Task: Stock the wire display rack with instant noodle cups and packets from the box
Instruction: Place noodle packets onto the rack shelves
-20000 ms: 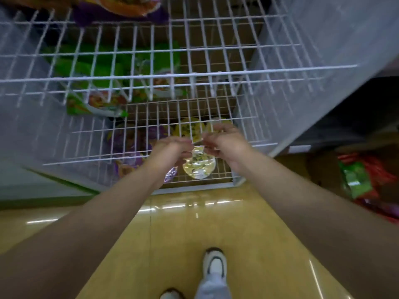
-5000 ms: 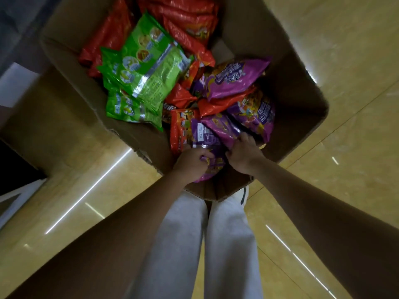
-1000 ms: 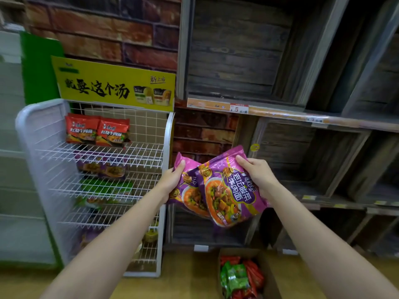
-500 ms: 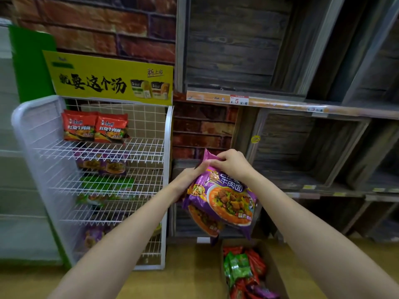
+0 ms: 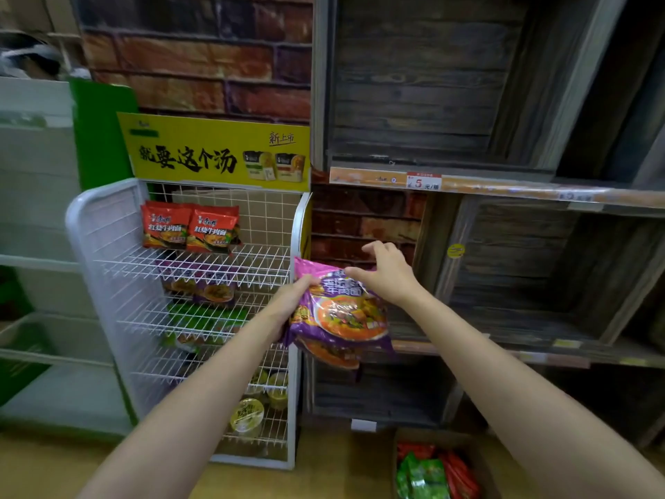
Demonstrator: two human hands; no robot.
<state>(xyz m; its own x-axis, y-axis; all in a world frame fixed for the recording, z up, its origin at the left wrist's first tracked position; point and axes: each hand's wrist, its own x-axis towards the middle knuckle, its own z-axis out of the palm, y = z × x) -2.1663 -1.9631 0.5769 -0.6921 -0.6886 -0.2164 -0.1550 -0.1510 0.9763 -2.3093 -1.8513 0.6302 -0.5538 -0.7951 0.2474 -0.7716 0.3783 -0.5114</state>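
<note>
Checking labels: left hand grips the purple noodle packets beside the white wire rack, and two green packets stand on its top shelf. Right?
Not quite. The head view shows two red noodle packets on the top shelf of the white wire rack, not green ones. The left hand does grip the purple noodle packets beside it.

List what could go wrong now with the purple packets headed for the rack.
1. The left hand alone grips the stacked purple packets by one edge; the right hand is open above them, so the lower packet could slip out.
2. The packets are off the right side of the rack, so they could snag its white side frame going in.
</note>
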